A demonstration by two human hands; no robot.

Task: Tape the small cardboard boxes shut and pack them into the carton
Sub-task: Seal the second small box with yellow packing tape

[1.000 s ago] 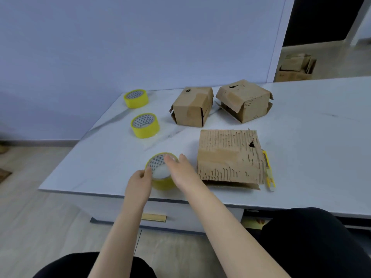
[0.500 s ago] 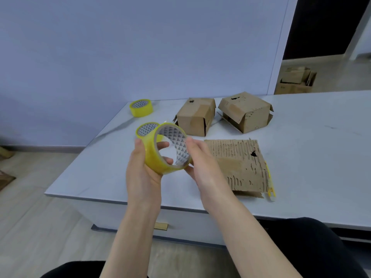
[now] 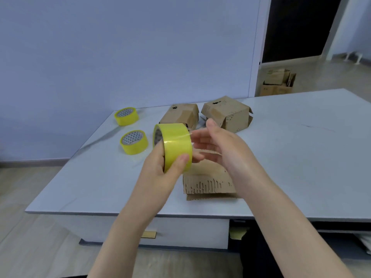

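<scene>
Evidently the step in hand is finding the tape's free end. The left hand (image 3: 160, 167) grips the yellow tape roll (image 3: 176, 141) raised above the surface (image 3: 301, 157), thumb pressed on the outer band. The right hand (image 3: 222, 149) is open and holds nothing, its straight fingers reaching to the roll's edge. Directly beneath lies the nearest cardboard box (image 3: 206, 183), probably kept close to be taped first, though the right hand hides much of it. The left rear box (image 3: 180, 117) and right rear box (image 3: 228, 114) wait further back. The near spare roll (image 3: 134, 141) and far spare roll (image 3: 126, 115) sit aside at the left. Floor cartons (image 3: 278, 85) stand beyond the surface; whether one is for packing I cannot tell.
</scene>
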